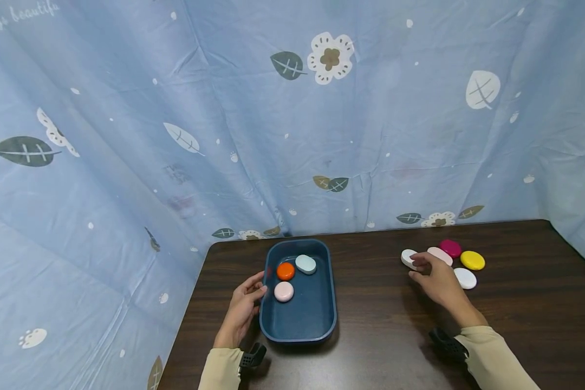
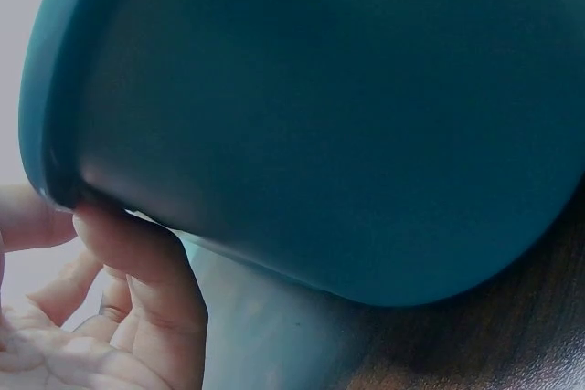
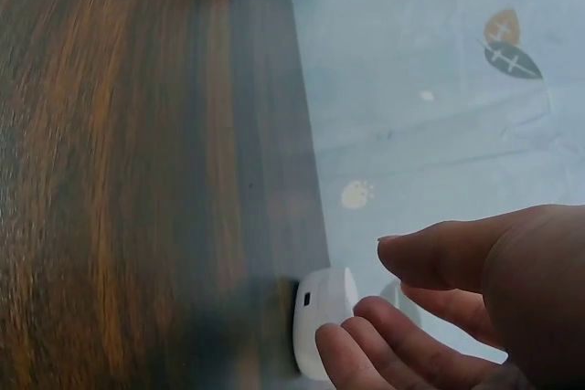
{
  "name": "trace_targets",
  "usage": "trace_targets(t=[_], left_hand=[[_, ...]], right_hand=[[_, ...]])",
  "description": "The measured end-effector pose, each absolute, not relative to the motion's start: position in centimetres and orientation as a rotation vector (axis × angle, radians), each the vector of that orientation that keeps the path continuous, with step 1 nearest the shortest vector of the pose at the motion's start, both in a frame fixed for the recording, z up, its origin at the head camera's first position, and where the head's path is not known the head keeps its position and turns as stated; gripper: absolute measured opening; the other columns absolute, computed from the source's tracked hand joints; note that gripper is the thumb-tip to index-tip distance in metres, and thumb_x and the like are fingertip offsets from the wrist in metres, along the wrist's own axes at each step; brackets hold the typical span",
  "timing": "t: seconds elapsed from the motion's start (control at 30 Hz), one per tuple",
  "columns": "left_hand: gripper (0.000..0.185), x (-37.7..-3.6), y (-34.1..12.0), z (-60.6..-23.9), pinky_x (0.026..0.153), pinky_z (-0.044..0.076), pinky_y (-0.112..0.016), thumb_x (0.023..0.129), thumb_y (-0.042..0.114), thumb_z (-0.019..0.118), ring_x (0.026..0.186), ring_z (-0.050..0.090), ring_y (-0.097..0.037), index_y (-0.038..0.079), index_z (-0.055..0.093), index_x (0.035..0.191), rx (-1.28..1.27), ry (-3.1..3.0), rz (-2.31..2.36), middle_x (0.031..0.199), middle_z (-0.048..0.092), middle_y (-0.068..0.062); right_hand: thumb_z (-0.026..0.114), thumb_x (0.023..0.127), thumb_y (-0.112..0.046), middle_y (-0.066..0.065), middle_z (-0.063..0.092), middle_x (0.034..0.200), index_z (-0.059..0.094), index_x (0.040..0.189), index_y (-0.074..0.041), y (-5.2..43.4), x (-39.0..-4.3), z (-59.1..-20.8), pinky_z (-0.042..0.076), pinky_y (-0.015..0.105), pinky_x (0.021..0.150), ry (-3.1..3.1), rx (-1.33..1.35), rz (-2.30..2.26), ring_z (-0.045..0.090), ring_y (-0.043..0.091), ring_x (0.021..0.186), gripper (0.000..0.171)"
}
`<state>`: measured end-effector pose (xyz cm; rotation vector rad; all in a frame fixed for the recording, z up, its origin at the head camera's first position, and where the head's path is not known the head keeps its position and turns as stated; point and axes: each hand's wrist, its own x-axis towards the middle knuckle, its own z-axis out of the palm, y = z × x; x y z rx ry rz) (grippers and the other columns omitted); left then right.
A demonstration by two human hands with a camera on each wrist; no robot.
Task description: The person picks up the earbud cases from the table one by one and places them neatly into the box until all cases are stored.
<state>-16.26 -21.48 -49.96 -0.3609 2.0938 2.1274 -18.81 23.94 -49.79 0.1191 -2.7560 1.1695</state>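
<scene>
Resting against the left wall of the dark blue tray (image 1: 322, 319), the left hand (image 1: 241, 311) has its fingers loosely bent w/ tips touching the rim near the tray's upper left; the left wrist view shows fingertips (image 2: 110, 226) pressed just under the rim of the tray (image 2: 347, 116), palm turned up, nothing clamped inside the hand, so it's a steadying touch, not a full wrap. Inside the tray lie 3 oval cases: an orange case (image 1: 285, 271), a pale blue-green case (image 1: 305, 264) just beside it to the right, and a pale pink case (image 1: 284, 291) below the orange one, all in the tray's far half. On the dark wood table (image 1: 380, 346), well apart to the right, the right hand (image 1: 436, 281) reaches over a white case (image 1: 408, 258); fingers are apart and gently curved, tips at or just above the case, not yet clamped. The right wrist view shows the white case (image 3: 322, 317) on the table (image 3: 137, 180) w/ fingertips (image 3: 352, 349) touching its near side and thumb above, gap btw them. Beside the hand sit a light pink case (image 1: 441, 254), a magenta case (image 1: 450, 247), a yellow case (image 1: 472, 260) and another white case (image 1: 465, 278). A blue floral cloth (image 1: 292, 108) hangs behind as backdrop.
</scene>
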Motion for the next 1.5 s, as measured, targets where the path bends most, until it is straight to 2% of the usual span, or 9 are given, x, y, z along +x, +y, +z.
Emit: trace_targets(t=[0.43,0.77,1.33,1.5], left_hand=[[0.047,-16.4,-21.4,-49.9,0.074,0.053,-0.031,0.107,0.009,0.058,0.095,0.054,-0.021,0.001,0.052,0.153,-0.381,2.097,2.112,0.108,0.051,-0.006],[0.046,-16.4,-21.4,-49.8,0.074,0.053,-0.031,0.107,0.007,0.057,0.096,0.053,-0.021,0.001,0.053,0.152,-0.394,2.085,2.115,0.108,0.051,-0.006],[0.046,-16.1,-21.5,-49.9,0.074,0.054,-0.030,0.108,0.008,0.057,0.094,0.055,-0.021,0.001,0.053,0.153,-0.374,2.092,2.113,0.108,0.053,-0.005],[0.046,-16.0,-21.5,-49.9,0.074,0.054,-0.030,0.108,0.008,0.057,0.095,0.055,-0.022,0.001,0.052,0.153,-0.366,2.094,2.111,0.108,0.052,-0.006]], right_hand=[[0.074,0.094,-0.001,0.035,0.065,0.120,0.059,0.131,0.013,25.2,-19.0,-49.9,0.051,0.065,0.092,-2.763,0.064,1.137,0.066,0.049,0.104,0.042],[0.075,0.092,0.001,0.038,0.061,0.123,0.057,0.132,0.015,25.6,-19.4,-50.2,0.049,0.067,0.097,-2.767,0.062,1.129,0.064,0.054,0.109,0.045],[0.078,0.089,0.001,0.041,0.059,0.126,0.054,0.134,0.021,25.0,-20.2,-50.9,0.050,0.067,0.095,-2.792,0.115,1.073,0.061,0.051,0.107,0.055],[0.079,0.089,-0.002,0.042,0.057,0.131,0.053,0.136,0.021,24.3,-20.6,-51.2,0.045,0.070,0.102,-2.835,0.122,1.044,0.057,0.056,0.120,0.059]])
